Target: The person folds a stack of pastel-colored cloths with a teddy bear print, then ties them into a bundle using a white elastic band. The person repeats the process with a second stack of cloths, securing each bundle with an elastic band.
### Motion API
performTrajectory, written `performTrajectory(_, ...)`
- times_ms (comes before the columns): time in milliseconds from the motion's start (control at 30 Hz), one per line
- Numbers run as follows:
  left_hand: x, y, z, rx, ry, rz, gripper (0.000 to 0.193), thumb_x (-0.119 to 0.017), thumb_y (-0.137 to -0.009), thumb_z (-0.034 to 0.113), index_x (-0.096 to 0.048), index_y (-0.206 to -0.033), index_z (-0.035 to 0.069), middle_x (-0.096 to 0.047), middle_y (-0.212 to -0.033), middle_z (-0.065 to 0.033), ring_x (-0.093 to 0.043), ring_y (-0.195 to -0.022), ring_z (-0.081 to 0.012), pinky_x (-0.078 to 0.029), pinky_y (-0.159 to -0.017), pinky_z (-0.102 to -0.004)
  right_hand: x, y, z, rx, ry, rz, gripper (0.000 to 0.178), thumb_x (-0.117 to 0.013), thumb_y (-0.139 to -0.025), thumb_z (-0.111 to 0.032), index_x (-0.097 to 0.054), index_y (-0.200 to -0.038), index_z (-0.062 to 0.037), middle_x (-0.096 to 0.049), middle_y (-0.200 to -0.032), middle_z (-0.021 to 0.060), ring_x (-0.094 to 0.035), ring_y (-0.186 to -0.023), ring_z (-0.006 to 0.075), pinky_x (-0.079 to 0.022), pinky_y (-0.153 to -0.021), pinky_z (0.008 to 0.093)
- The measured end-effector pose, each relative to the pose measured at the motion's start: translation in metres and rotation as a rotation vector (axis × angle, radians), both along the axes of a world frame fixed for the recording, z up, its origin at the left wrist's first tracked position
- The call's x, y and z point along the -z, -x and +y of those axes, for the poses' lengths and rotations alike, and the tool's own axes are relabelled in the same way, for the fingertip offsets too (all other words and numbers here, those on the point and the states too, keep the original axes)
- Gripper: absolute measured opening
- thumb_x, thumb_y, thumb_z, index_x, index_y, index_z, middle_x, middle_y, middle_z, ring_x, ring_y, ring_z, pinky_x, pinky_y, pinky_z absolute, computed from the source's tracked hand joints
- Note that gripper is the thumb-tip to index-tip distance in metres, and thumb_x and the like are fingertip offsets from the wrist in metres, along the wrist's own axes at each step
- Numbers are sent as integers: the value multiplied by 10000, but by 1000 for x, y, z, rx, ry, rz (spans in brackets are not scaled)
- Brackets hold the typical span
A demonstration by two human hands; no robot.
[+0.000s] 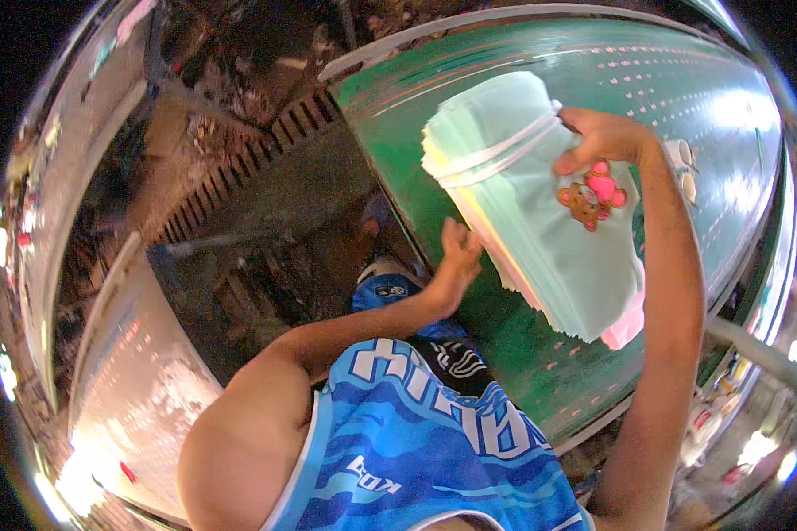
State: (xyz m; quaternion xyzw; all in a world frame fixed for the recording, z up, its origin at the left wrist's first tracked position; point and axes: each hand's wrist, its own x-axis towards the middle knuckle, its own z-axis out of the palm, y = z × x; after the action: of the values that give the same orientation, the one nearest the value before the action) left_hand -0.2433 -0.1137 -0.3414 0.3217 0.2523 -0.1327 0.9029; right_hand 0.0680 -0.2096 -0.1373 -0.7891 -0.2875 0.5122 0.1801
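Note:
A thick stack of cut fabric pieces (540, 230) lies tilted over the green table, with pale mint on top and yellow and pink layers at its edges. A white band (496, 155) runs across it near its far end, and a brown and pink bear print (589, 196) decorates the top piece. My right hand (607, 137) grips the stack's far right edge, thumb on top and the other fingers partly hidden. Beside the left edge is my left hand (459, 265), its fingers bent and somewhat blurred; whether it touches the fabric I cannot tell.
The green table (398, 106) has rows of small pale marks toward its far right. Small round cream objects (682, 168) sit behind my right wrist. On the left are a dark slatted edge (248, 168) and a pale worn surface (142, 380).

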Motion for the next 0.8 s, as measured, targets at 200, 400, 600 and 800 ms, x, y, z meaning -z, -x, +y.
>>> performTrajectory(200,45,-76,39,-118,-391,-402,1203,-706,-973,545,178,-1622,50,-42,-1694,-204,-109,-1580,-328,-173,-1282,-477,-33,59,-3,111,-59,-509,821,-845,-843,-358,-500,-1502,-11,-608,-1437,234,-593,-1315,373,-436,-1140,410)
performTrajectory(400,29,-94,26,-210,-664,-192,924,-814,-931,361,-192,-1518,10,-298,-1477,-190,-386,-1386,-316,-370,-1178,-486,-8,104,-20,270,-46,-1442,623,-781,-863,-255,-576,-1431,-101,-630,-1335,193,-590,-1279,361,-446,-1118,446)
performTrajectory(600,-3,-65,52,27,-1375,-386,491,-745,-969,285,-493,-1285,6,-460,-1334,-222,-457,-1230,-404,-352,-1098,-512,21,141,-3,362,-296,-1294,400,-631,-830,-7,-658,-1213,-120,-621,-1097,108,-610,-1113,339,-481,-999,496)
performTrajectory(800,-73,-70,89,161,-1394,-932,177,-694,-948,148,-607,-1024,13,-655,-1052,-160,-613,-1027,-379,-487,-878,-503,15,146,2,279,-307,-1329,331,-629,-795,-7,-666,-1104,-119,-621,-1080,86,-616,-1084,329,-492,-975,472)
